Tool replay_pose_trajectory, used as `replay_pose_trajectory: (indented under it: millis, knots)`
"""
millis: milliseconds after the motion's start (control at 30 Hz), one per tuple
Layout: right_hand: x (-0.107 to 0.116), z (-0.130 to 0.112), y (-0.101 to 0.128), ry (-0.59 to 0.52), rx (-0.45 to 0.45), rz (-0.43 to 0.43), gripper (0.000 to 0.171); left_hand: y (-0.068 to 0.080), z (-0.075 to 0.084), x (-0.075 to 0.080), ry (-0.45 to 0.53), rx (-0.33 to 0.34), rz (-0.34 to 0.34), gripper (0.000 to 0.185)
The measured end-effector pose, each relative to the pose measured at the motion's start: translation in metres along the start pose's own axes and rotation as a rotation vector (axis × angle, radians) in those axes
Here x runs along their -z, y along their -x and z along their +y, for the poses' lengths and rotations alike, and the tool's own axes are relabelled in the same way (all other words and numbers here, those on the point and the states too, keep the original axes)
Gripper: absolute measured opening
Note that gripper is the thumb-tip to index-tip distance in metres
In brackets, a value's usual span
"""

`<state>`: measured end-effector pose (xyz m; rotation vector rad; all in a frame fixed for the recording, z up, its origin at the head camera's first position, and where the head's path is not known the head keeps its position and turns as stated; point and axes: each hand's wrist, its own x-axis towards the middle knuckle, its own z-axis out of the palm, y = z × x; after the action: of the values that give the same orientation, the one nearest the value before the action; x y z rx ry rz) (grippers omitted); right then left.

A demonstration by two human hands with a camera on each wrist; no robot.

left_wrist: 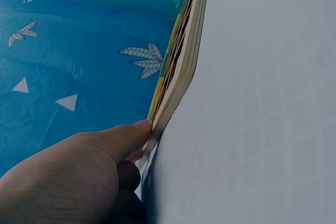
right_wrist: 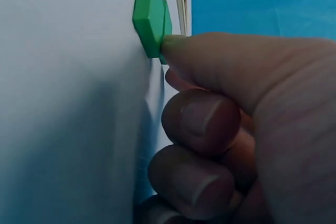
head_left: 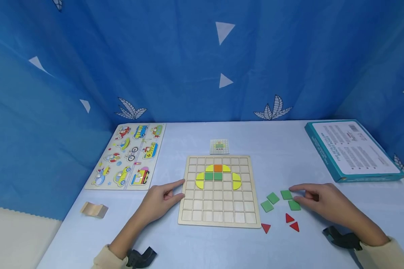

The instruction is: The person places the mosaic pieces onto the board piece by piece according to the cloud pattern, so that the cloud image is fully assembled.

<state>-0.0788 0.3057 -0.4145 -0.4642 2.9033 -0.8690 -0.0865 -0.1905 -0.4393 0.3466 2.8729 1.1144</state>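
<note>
A square wooden grid board (head_left: 219, 221) lies mid-table. Set in it are yellow quarter-round pieces (head_left: 236, 181), two green squares (head_left: 213, 176) and an orange square (head_left: 218, 168). My left hand (head_left: 158, 201) touches the board's left edge with thumb and index finger spread apart. In the left wrist view the thumb (left_wrist: 131, 135) rests against the edge. Right of the board, my right hand (head_left: 318, 200) has index finger and thumb at loose green square tiles (head_left: 286, 194), with a gap between the fingertips. The right wrist view shows the thumb touching a green tile (right_wrist: 148, 17).
Three red triangles (head_left: 289, 218) lie near the board's lower right. A small pattern card (head_left: 219, 146) is behind the board. A vehicle puzzle (head_left: 128, 157) and a wooden block (head_left: 94, 210) sit left; a teal-edged box (head_left: 355, 149) lies back right. A blue curtain (head_left: 175, 63) hangs behind.
</note>
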Motion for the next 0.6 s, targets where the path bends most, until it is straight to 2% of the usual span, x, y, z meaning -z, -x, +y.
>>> replay_pose_trajectory:
  millis: [233, 433, 600]
  knots:
    - [-0.004, -0.002, 0.001, 0.02, 0.013, 0.049, 0.027, 0.0, -0.001, 0.0, -0.007, -0.018, 0.012, 0.046]
    - [-0.01, -0.013, 0.001, 0.058, -0.059, 0.059, 0.031, 0.001, 0.0, 0.0, 0.004, -0.004, 0.003, 0.046]
    - [-0.013, -0.026, 0.002, 0.172, -0.127, 0.084, 0.042, 0.001, 0.001, 0.0, 0.001, -0.015, 0.008, 0.046]
